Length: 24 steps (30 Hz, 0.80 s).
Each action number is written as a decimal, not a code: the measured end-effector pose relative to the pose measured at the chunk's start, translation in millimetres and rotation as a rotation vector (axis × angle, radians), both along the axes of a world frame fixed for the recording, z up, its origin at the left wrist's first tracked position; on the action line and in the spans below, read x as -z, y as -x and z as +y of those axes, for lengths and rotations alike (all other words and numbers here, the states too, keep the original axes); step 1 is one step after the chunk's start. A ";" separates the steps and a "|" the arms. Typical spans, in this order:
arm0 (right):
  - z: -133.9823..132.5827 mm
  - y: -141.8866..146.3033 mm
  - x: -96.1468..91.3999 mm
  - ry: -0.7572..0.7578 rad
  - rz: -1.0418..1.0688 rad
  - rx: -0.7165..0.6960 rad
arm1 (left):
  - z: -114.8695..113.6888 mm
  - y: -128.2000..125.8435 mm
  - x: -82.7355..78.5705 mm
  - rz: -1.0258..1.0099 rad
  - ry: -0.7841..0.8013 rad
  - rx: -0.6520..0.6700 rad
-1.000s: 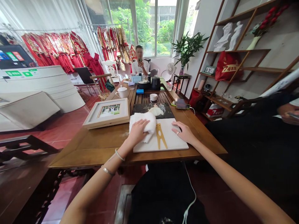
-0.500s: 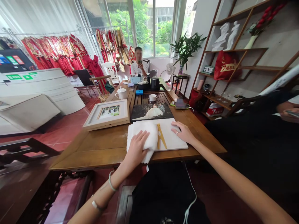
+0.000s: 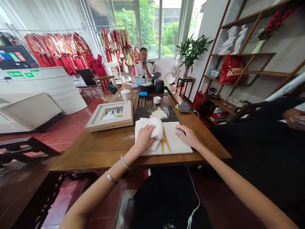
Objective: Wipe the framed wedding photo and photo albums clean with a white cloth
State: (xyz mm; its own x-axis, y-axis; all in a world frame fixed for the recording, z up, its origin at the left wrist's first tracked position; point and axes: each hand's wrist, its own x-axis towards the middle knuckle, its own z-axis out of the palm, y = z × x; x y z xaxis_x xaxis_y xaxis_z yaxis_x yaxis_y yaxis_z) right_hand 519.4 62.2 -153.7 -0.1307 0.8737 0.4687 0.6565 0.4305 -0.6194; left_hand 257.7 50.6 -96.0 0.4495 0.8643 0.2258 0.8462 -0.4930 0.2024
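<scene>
My left hand [image 3: 144,139] presses on a folded white towel [image 3: 140,125], its fingers laid over the top. The towel covers the left part of a flat white board [image 3: 176,144] at the table's near edge. Beside the towel, a yellow A-shaped piece [image 3: 166,144] lies on the board, its upper left partly hidden by the towel. My right hand [image 3: 188,136], with a ring on one finger, rests at the board's right side with fingers apart and nothing in them. Just behind the board is a dark picture panel [image 3: 144,111] with a pale figure on it.
Left of the board lie stacked wooden picture frames [image 3: 95,122] on the table [image 3: 100,143]. A lidded white mug [image 3: 125,94], a white cup [image 3: 157,100] and a blue box [image 3: 143,94] stand farther back. A person [image 3: 144,68] sits at the far end; another person's hand [image 3: 294,119] shows at right.
My left hand has slid the towel forward and a little to the right over the board. The right hand stays at the board's right side. The view has shifted slightly.
</scene>
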 end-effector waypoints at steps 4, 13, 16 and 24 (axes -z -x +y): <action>-0.1 -0.2 -0.4 0.003 -0.011 0.001 | 21.7 -11.0 -1.3 0.006 -0.014 -0.005; 0.0 -0.8 -0.5 -0.023 -0.015 -0.017 | -39.0 -33.3 -2.2 0.057 0.071 0.088; 0.5 -0.8 0.7 -0.021 -0.003 -0.016 | -73.6 -31.0 -0.6 0.084 0.100 0.108; 1.8 -1.4 2.2 -0.019 0.001 -0.022 | -88.6 -32.4 3.0 0.094 0.065 0.103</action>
State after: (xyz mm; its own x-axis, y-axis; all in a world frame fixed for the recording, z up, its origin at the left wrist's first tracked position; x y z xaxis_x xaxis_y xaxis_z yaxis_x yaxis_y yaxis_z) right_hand 520.8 64.0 -155.8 -0.1492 0.8613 0.4857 0.6460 0.4567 -0.6116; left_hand 290.2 -37.9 -99.0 0.5529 0.8240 0.1239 0.8086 -0.5665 0.1590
